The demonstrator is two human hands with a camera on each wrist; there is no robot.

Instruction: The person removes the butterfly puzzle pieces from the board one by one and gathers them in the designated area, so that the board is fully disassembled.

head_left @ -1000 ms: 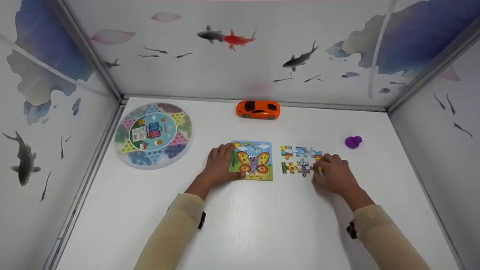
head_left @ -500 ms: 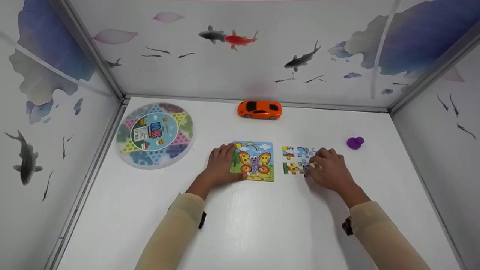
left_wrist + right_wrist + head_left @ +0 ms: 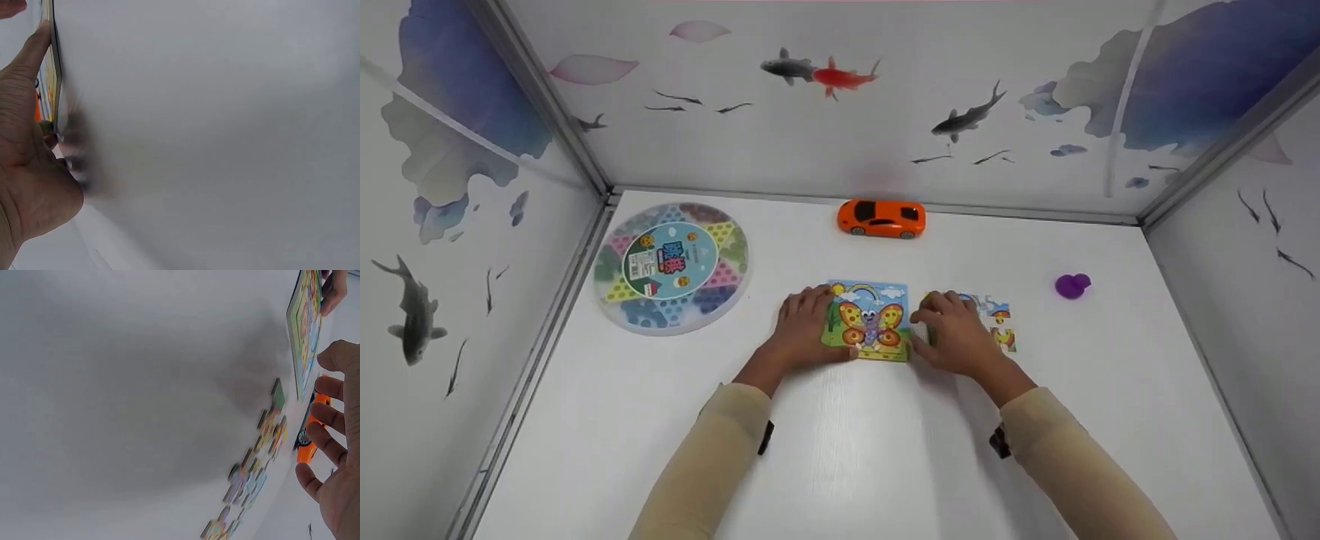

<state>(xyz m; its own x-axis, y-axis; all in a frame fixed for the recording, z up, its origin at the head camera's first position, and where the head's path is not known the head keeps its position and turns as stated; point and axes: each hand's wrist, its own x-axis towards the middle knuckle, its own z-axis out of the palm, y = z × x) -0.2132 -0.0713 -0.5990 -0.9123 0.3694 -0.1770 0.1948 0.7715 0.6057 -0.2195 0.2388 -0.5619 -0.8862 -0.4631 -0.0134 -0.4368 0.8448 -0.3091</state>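
A square butterfly jigsaw puzzle (image 3: 874, 319) lies flat in the middle of the white table. My left hand (image 3: 799, 330) holds its left side, the thumb at the near edge and the fingers towards the far left corner. In the left wrist view that thumb touches the rim of the puzzle board (image 3: 55, 84). To the right lie several loose jigsaw pieces (image 3: 1003, 339), partly covered from above by my right hand (image 3: 960, 337). The right wrist view shows the fingers of this hand (image 3: 340, 422) loosely bent and holding nothing, above the spaced-out pieces (image 3: 241, 484).
An orange toy car (image 3: 881, 219) stands near the back wall. At the back left lies a round Chinese checkers set (image 3: 611, 315). A small purple toy (image 3: 1072, 286) sits on the right. Printed walls (image 3: 840, 142) border the table at the back and sides.
My right hand has moved left, from the right-hand pieces to beside the puzzle board, uncovering the right column. The left hand keeps its hold on the board.
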